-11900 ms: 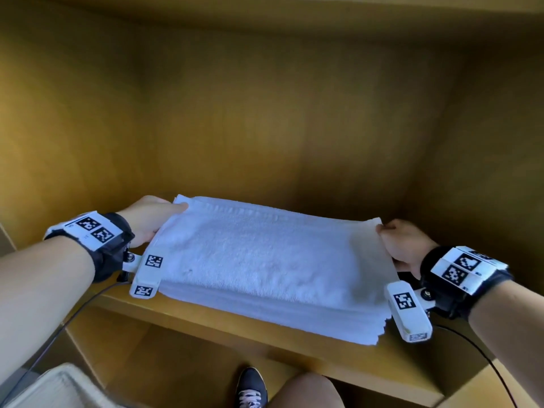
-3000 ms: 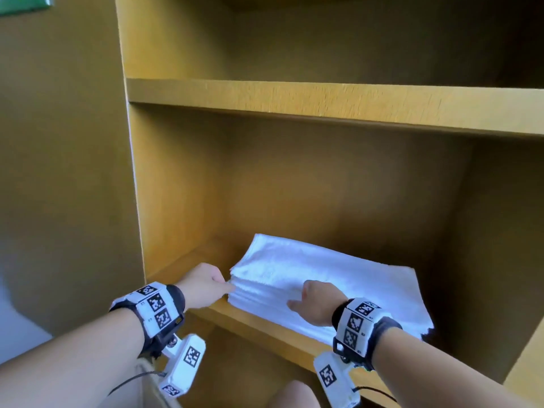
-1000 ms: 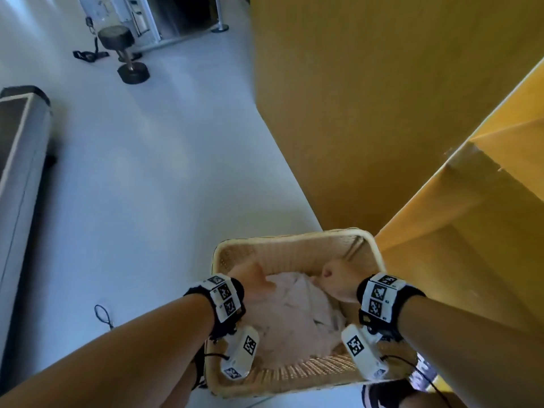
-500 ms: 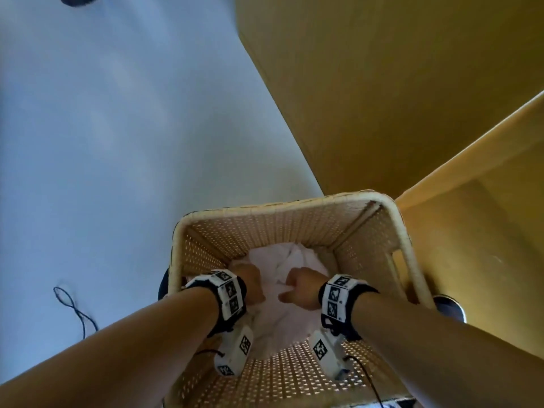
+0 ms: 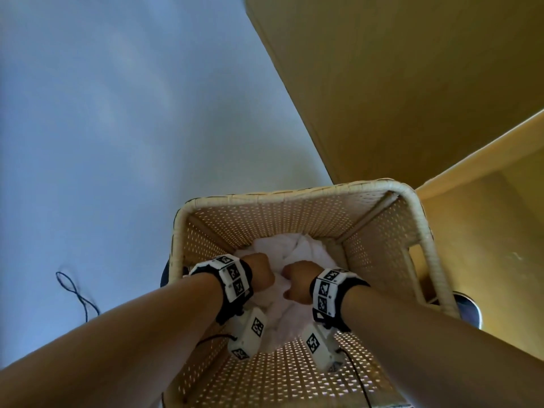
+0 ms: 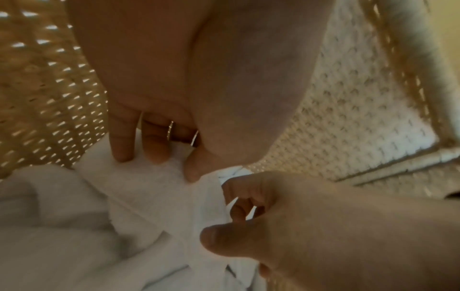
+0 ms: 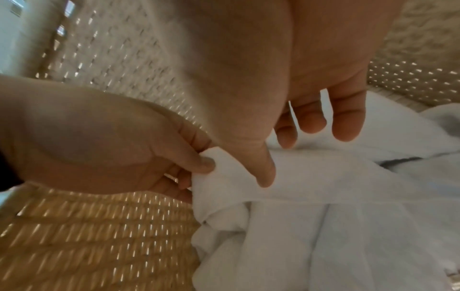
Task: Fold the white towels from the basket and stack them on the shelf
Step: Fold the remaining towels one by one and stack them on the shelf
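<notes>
A heap of crumpled white towels (image 5: 294, 248) lies at the bottom of a tall woven basket (image 5: 294, 194). Both my hands reach down inside it, close together. My left hand (image 5: 262, 273) pinches a folded edge of the top towel (image 7: 323, 177) between thumb and fingers; the right wrist view shows this grip (image 7: 199, 167). Just beside it, my right hand (image 5: 294, 282) holds the same edge, thumb pressed on the cloth (image 7: 271, 167), its other fingers (image 7: 311, 122) hanging loose. In the left wrist view the towel (image 6: 149, 196) runs from my left hand (image 6: 169, 167) to the right hand (image 6: 224, 222).
The basket stands on a grey floor (image 5: 117, 142), against a yellow wooden shelf unit (image 5: 412, 83) whose lower compartment (image 5: 485, 245) opens at the right. A black cable (image 5: 76, 293) loops on the floor to the left. The basket's walls (image 6: 49, 78) close in on both wrists.
I turned from the towel stack on the shelf to the basket. In the last second both hands went deeper and came together on one towel's edge.
</notes>
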`<state>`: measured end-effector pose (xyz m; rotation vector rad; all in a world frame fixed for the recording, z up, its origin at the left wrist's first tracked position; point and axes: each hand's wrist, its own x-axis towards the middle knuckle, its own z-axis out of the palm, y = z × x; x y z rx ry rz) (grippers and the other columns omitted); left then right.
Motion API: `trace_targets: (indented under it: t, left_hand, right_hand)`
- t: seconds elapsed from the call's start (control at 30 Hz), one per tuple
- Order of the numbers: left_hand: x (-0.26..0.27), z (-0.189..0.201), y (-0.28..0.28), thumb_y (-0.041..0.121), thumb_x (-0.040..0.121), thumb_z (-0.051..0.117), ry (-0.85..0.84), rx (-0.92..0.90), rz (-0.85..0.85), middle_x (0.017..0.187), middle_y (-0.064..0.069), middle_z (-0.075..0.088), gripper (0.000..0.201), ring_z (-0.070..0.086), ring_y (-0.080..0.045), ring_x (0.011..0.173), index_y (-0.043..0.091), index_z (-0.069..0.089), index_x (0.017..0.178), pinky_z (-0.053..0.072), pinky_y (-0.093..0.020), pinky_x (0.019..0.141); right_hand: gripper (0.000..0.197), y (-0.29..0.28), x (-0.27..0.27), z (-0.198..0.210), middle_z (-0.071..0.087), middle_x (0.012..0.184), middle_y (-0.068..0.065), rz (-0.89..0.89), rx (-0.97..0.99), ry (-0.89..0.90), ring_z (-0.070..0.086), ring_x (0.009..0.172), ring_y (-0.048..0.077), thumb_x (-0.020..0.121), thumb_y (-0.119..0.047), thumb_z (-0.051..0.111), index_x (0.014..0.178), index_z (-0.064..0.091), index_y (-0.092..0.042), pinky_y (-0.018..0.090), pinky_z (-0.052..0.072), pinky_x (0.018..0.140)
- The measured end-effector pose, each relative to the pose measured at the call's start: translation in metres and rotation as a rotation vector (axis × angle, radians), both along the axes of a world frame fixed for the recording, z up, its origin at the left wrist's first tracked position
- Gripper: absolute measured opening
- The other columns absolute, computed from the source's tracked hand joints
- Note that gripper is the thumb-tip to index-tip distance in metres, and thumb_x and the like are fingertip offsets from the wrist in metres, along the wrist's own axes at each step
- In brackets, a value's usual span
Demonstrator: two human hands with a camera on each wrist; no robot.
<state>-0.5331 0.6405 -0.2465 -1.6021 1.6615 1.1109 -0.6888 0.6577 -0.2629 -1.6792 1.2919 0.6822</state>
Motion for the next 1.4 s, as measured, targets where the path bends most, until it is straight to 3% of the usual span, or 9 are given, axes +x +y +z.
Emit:
trace_targets:
  t: [0.13,0.4,0.47,0.53,0.6,0.67,0.87,1.13,1.4]
  left_hand:
    - [-0.003,0.03,-0.007,0.013,0.113,0.038,0.015,0.029,0.009,0.155,-0.02,0.05,0.04,0.046,-0.031,0.144,-0.003,0.053,0.147,0.033,-0.033,0.115]
    - [-0.002,0.138,0.008,0.007,0.11,0.041,0.182,-0.021,0.134,0.13,-0.02,0.066,0.033,0.061,-0.035,0.125,-0.006,0.065,0.128,0.048,-0.029,0.091]
    - [0.001,0.162,0.013,0.009,0.109,0.044,0.265,-0.067,0.224,0.116,-0.011,0.07,0.031,0.067,-0.025,0.11,-0.002,0.067,0.126,0.045,-0.017,0.075]
    - [0.004,0.183,0.019,0.012,0.108,0.044,0.309,-0.117,0.205,0.11,-0.01,0.072,0.031,0.068,-0.023,0.102,0.0,0.068,0.124,0.044,-0.017,0.078]
    - [0.008,0.204,0.028,0.01,0.103,0.049,0.332,-0.146,0.241,0.106,-0.011,0.072,0.029,0.068,-0.027,0.099,-0.001,0.07,0.12,0.047,-0.02,0.074]
    - [0.009,0.22,0.038,0.008,0.098,0.053,0.416,-0.199,0.247,0.083,-0.004,0.066,0.025,0.062,-0.019,0.076,-0.003,0.073,0.109,0.043,-0.017,0.058]
    - [0.01,0.262,0.067,0.008,0.096,0.061,0.564,-0.24,0.393,0.062,0.003,0.059,0.022,0.054,-0.019,0.065,0.018,0.063,0.077,0.043,-0.03,0.065]
    - [0.001,0.294,0.084,0.013,0.09,0.069,0.877,-0.335,0.621,0.077,0.0,0.06,0.008,0.053,-0.018,0.073,0.013,0.072,0.097,0.042,-0.035,0.072]
    - [-0.011,0.294,0.073,0.059,0.065,0.068,0.692,-0.533,0.193,0.073,0.026,0.062,0.032,0.055,0.005,0.064,0.033,0.057,0.08,0.038,-0.014,0.053]
  right_hand:
    - [0.04,0.0,-0.008,0.019,0.06,0.144,0.014,-0.069,-0.163,-0.026,0.058,0.129,0.03,0.108,-0.031,0.053,0.14,0.064,-0.01,0.033,0.044,0.106]
    - [0.029,0.0,-0.013,0.121,0.06,0.137,0.017,-0.01,-0.209,-0.043,0.06,0.122,0.035,0.109,-0.02,0.048,0.133,0.057,-0.005,0.036,0.044,0.089]
    - [0.025,0.001,-0.015,0.158,0.064,0.132,0.015,-0.033,-0.198,-0.074,0.062,0.117,0.034,0.109,-0.018,0.046,0.131,0.057,-0.01,0.036,0.047,0.09]
    - [0.022,0.005,-0.017,0.195,0.067,0.123,0.01,-0.057,-0.217,-0.112,0.064,0.111,0.031,0.109,-0.016,0.047,0.126,0.06,-0.016,0.036,0.051,0.092]
    - [0.012,0.011,-0.019,0.228,0.065,0.106,0.005,-0.07,-0.245,-0.142,0.061,0.098,0.026,0.107,-0.014,0.047,0.107,0.059,-0.018,0.032,0.046,0.081]
    - [0.015,0.019,-0.022,0.258,0.058,0.091,0.0,-0.089,-0.273,-0.164,0.055,0.084,0.019,0.107,-0.013,0.046,0.094,0.052,-0.019,0.028,0.041,0.07]
    - [0.024,0.047,-0.035,0.326,0.059,0.081,-0.003,-0.194,-0.333,-0.147,0.053,0.076,0.015,0.107,-0.019,0.046,0.084,0.052,-0.023,0.029,0.038,0.062]
    - [0.018,0.069,-0.054,0.369,0.068,0.093,0.012,-0.47,-0.433,-0.394,0.058,0.08,0.02,0.104,-0.02,0.052,0.092,0.065,-0.018,0.037,0.044,0.072]
    - [0.019,0.052,-0.064,0.378,0.058,0.083,0.008,-0.636,-0.506,-0.669,0.049,0.077,0.02,0.107,-0.007,0.05,0.093,0.063,-0.006,0.036,0.036,0.072]
